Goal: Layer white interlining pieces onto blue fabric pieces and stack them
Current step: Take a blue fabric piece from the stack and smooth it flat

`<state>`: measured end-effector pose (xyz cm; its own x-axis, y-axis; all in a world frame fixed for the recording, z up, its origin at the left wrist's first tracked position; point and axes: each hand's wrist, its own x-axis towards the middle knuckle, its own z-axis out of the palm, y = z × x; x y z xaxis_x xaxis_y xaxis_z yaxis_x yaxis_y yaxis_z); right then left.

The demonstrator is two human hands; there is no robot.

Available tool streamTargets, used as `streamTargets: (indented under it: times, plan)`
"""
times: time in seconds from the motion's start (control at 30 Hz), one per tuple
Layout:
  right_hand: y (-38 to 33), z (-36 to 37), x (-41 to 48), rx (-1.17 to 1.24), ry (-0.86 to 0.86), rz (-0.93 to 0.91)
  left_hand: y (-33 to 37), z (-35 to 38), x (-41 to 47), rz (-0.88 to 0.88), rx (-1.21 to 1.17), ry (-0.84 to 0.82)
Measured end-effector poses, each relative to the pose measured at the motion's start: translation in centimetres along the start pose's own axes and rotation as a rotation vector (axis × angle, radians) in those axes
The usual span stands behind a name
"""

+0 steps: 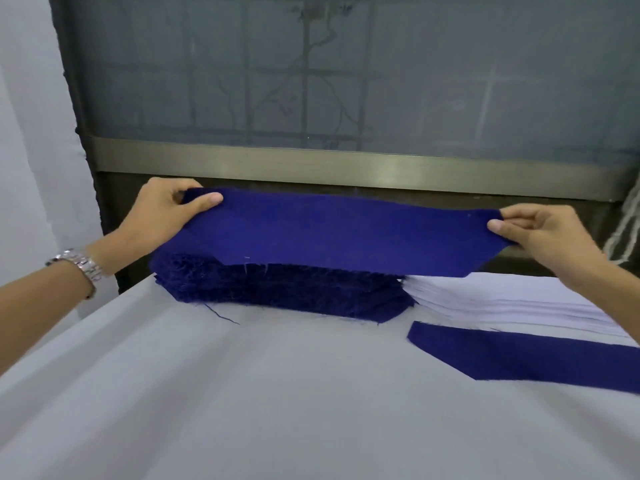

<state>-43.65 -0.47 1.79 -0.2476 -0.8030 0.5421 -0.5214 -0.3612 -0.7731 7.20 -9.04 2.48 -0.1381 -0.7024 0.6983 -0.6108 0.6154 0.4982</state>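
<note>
Left hand [162, 209] and right hand [540, 233] — each grip pinching one end — hold a blue fabric piece [329, 233] above the blue stack [277, 289].

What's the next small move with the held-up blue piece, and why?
Probably lower the blue piece flat onto the table in front. The left hand and right hand pinch its ends and it hangs above the blue stack, so it is already lifted off. The white stack sits beside, ready to layer.
</note>
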Motion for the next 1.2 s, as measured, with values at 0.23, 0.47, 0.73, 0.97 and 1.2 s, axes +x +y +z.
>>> streamTargets:
  times: [0.23, 0.47, 0.73, 0.97, 1.2]
  plan:
    - [3.0, -8.3, -3.3, -0.093, -0.309, 0.363, 3.3, 3.9, -3.2, -0.367, -0.215, -0.39]
    - [7.4, -11.8, -7.5, -0.151, -0.633, 0.551, 3.7, 6.9, -7.5, -0.536, -0.261, -0.776]
    - [8.0, -12.2, -9.6, -0.249, -0.864, 0.598, 1.3, 8.4, -11.1, -0.574, -0.211, -0.859]
    - [7.6, -11.7, -10.0, -0.389, -0.883, 0.594, 0.6, 9.1, -12.2, -0.458, -0.019, -0.734]
    - [7.2, -11.4, -10.2, -0.477, -0.885, 0.577, -0.4, 9.5, -13.0, -0.207, 0.198, -0.638]
